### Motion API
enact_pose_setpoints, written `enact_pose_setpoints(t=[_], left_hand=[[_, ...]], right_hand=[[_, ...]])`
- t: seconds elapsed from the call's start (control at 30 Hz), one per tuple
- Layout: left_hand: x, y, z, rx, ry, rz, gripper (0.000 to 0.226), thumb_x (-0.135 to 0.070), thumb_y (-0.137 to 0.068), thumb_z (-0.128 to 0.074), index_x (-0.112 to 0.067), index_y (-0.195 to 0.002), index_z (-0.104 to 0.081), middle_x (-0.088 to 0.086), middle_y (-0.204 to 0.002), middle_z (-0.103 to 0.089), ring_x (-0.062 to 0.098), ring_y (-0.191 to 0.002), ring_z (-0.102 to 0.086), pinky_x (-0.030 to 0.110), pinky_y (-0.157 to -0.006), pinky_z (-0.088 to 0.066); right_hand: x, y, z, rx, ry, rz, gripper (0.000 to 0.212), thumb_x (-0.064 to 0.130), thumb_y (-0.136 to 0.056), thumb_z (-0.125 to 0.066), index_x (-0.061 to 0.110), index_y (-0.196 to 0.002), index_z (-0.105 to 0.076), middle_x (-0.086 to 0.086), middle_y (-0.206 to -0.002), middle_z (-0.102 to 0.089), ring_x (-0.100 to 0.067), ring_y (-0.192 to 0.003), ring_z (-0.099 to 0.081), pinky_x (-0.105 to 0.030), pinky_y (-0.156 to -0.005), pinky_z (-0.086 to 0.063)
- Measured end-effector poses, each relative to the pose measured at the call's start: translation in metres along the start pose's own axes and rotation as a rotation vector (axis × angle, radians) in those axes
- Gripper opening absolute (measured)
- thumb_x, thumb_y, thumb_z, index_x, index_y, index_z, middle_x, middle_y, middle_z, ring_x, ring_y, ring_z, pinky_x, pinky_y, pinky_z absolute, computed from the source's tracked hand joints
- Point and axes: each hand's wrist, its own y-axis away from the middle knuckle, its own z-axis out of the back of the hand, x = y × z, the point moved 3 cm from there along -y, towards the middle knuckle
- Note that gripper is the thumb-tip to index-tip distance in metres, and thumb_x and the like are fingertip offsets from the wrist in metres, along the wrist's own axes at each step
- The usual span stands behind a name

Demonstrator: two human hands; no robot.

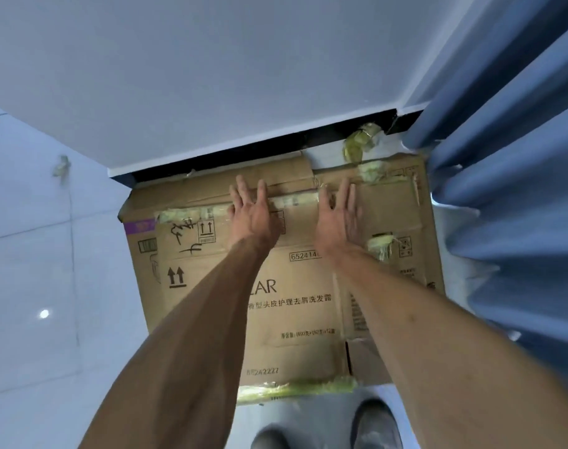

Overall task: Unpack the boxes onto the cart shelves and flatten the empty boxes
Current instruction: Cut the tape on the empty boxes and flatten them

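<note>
Flattened brown cardboard boxes (295,306) lie stacked on the pale floor against the wall, printed with arrows and text and edged with crumpled clear tape. My left hand (252,212) reaches over the far part of the top box with fingers spread straight. My right hand (339,215) does the same just to its right, fingers straight, above the taped seam. Whether the palms touch the cardboard I cannot tell. No cart or unpacked goods are in view.
A white wall (211,76) with a dark skirting strip runs behind the boxes. A blue curtain (509,189) hangs at the right, touching the stack's edge. Wads of used tape (362,142) lie by the wall. My shoes (376,426) stand at the near edge. Tiled floor (33,254) spreads left.
</note>
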Motion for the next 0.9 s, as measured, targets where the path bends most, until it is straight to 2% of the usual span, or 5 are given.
enact_pose_setpoints(t=[0.27,0.5,0.6,0.7,0.9], left_hand=[[-0.018,-0.040,-0.063,-0.005,-0.175,-0.110,0.097,-0.070,-0.082,-0.041,-0.024,-0.156,0.001,0.020,-0.163,0.003,0.041,-0.150,0.002,0.057,-0.113,-0.026],[-0.018,-0.041,-0.055,0.102,-0.155,-0.124,0.109,-0.079,-0.075,-0.048,-0.027,-0.156,0.005,0.018,-0.163,0.009,0.041,-0.150,0.005,0.058,-0.117,-0.019],[-0.017,-0.047,-0.058,0.196,-0.147,-0.097,0.121,-0.085,-0.072,-0.050,-0.027,-0.155,0.015,0.016,-0.161,0.021,0.040,-0.149,0.014,0.058,-0.119,-0.013],[-0.018,-0.060,-0.063,0.245,-0.170,-0.092,0.126,-0.088,-0.067,-0.051,-0.027,-0.155,0.016,0.016,-0.160,0.025,0.040,-0.148,0.017,0.059,-0.118,-0.011],[-0.008,-0.034,-0.118,0.324,-0.236,-0.119,0.116,-0.085,-0.076,-0.042,-0.022,-0.156,0.014,0.017,-0.159,0.029,0.039,-0.149,0.016,0.058,-0.117,-0.017]], right_hand=[[-0.027,-0.022,-0.066,0.136,0.110,0.007,0.093,0.060,-0.096,-0.039,0.016,-0.154,0.019,-0.017,-0.155,0.034,-0.035,-0.147,0.022,-0.054,-0.118,-0.004],[-0.016,-0.020,-0.060,0.215,0.132,-0.003,0.105,0.056,-0.089,-0.059,0.011,-0.156,0.007,-0.024,-0.158,0.023,-0.040,-0.148,0.014,-0.054,-0.119,-0.010],[-0.011,-0.041,-0.044,0.125,0.252,0.109,0.129,0.059,-0.074,-0.075,0.009,-0.155,0.013,-0.028,-0.156,0.023,-0.042,-0.147,0.016,-0.054,-0.118,0.001],[-0.006,-0.069,-0.037,0.222,0.281,0.106,0.151,0.056,-0.057,-0.087,0.009,-0.153,0.020,-0.029,-0.155,0.025,-0.045,-0.146,0.017,-0.056,-0.119,-0.001],[-0.010,-0.052,-0.087,0.378,0.323,0.031,0.148,0.055,-0.057,-0.087,0.005,-0.154,0.014,-0.027,-0.159,0.014,-0.042,-0.148,0.008,-0.056,-0.119,-0.012]])
